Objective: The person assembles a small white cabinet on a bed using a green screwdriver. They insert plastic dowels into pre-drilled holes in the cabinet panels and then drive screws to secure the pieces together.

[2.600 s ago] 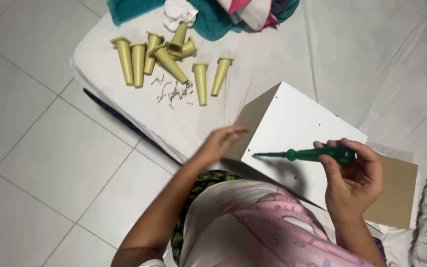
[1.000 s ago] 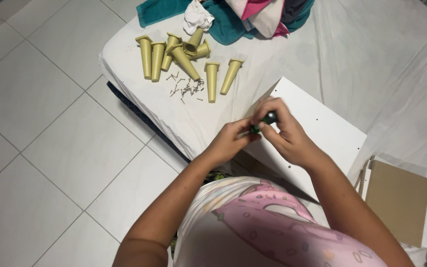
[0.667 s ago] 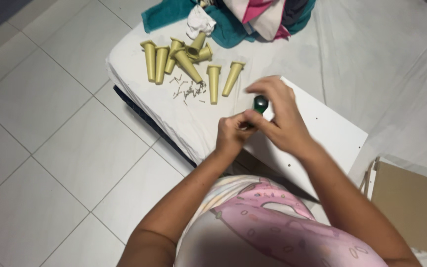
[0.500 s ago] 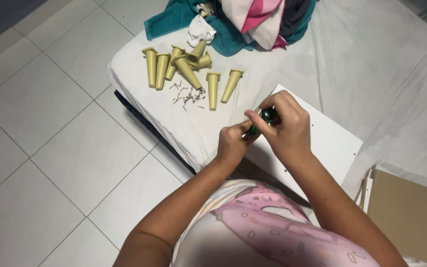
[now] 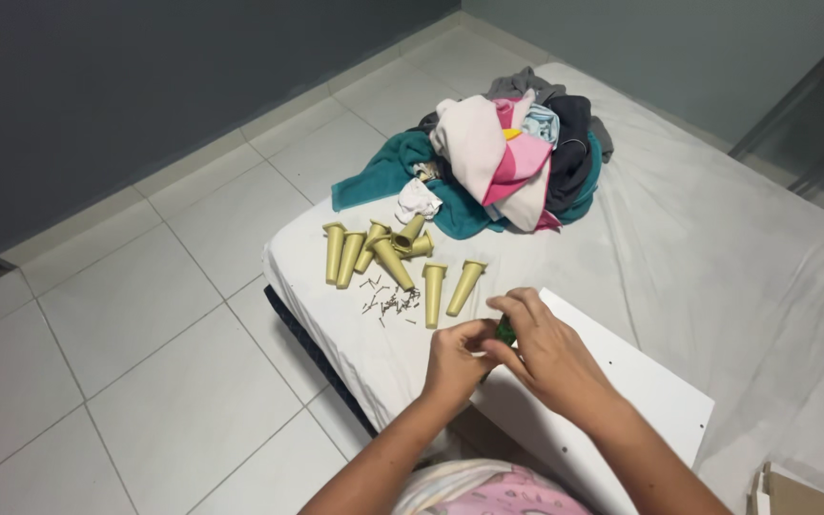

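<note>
My right hand is closed around a green-handled screwdriver, of which only a bit of the handle shows between my fingers. My left hand meets it at the near-left corner of a white board with small drilled holes; its fingers pinch at the tool's tip, which is hidden. Several gold tapered furniture legs lie just beyond my hands on the white sheet, with a small scatter of dark screws beside them.
A white-sheeted mattress lies on the tiled floor. A pile of clothes on a teal towel sits at its far end. A brown board corner shows bottom right. A dark wall runs along the far left.
The screwdriver went from my right hand held out to the side to both hands joined at the board's corner. The view has tilted up, showing the clothes pile and the wall.
</note>
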